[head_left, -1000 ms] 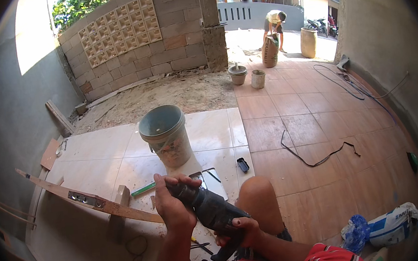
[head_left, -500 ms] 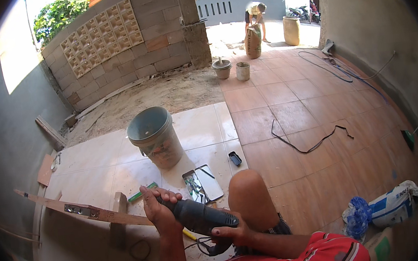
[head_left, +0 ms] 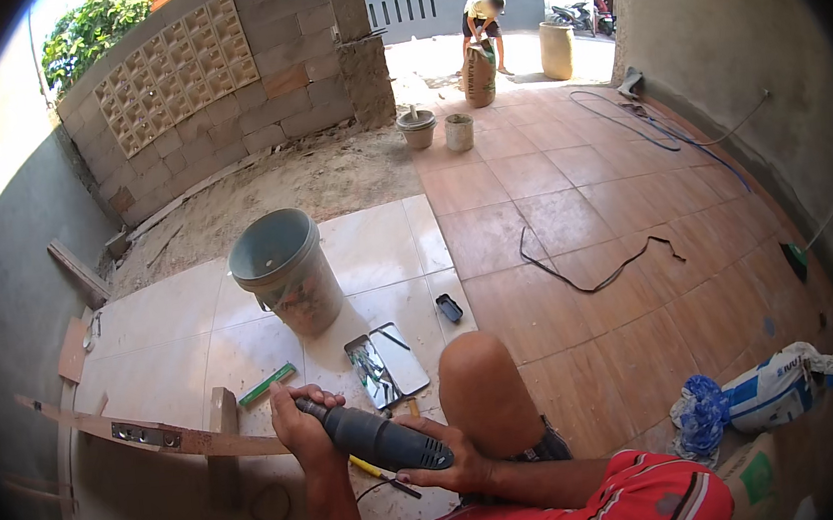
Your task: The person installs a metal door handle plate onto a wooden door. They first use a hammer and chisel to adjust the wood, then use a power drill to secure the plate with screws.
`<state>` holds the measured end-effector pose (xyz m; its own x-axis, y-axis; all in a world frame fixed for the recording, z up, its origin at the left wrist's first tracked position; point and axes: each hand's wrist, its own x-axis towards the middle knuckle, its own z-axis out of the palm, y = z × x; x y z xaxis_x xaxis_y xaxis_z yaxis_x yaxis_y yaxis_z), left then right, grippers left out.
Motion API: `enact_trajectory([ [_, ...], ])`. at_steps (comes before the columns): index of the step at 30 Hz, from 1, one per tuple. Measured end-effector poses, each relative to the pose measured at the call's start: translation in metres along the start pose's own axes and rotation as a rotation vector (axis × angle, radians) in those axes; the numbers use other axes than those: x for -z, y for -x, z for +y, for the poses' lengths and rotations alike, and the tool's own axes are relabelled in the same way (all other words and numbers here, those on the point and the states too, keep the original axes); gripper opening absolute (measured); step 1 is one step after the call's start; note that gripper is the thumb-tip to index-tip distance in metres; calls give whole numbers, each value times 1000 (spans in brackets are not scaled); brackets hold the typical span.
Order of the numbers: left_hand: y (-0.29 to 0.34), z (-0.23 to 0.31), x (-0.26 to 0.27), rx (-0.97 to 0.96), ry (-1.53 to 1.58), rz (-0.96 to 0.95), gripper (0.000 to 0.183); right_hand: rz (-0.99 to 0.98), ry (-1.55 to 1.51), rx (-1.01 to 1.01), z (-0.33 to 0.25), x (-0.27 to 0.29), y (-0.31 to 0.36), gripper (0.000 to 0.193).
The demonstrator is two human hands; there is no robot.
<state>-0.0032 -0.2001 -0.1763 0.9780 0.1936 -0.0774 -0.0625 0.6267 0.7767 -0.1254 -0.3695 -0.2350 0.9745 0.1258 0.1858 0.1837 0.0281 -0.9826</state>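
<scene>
- Head view, hands: your left hand is clamped around the front end of the drill; your right hand clamps its rear body.
- Drill position: left of your raised knee.
- Change: drill no longer covers the open case; contents are exposed, both hands occupied.

Head-worn fisheye view, facing down and forward, power tool near

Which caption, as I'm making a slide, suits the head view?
A drill, left hand at its nose, right hand at its rear, before an open case and a bucket on pale tiles.
</scene>
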Motion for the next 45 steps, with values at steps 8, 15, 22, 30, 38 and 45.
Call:
enact_trajectory([
  [8, -5, -4, 13, 141, 361, -560, 57, -89, -934, -362, 25, 6, -6, 62],
  [15, 0, 30, 12, 98, 158, -514, 49, -263, -1179, -348, 27, 9, -3, 71],
  [22, -11, 17, 28, 51, 169, -561, 41, -289, -1059, -358, 31, 13, 0, 70],
  [30, 16, -4, 18, 102, 217, -840, 34, -287, -1075, -357, 23, 6, -2, 80],
  [38, 23, 0, 20, 164, 327, -876, 12, -342, -1082, -338, 32, 8, 4, 86],
  [45, 22, -3, 21, 144, 356, -908, 18, -294, -1100, -343, 31, 6, 4, 81],
])
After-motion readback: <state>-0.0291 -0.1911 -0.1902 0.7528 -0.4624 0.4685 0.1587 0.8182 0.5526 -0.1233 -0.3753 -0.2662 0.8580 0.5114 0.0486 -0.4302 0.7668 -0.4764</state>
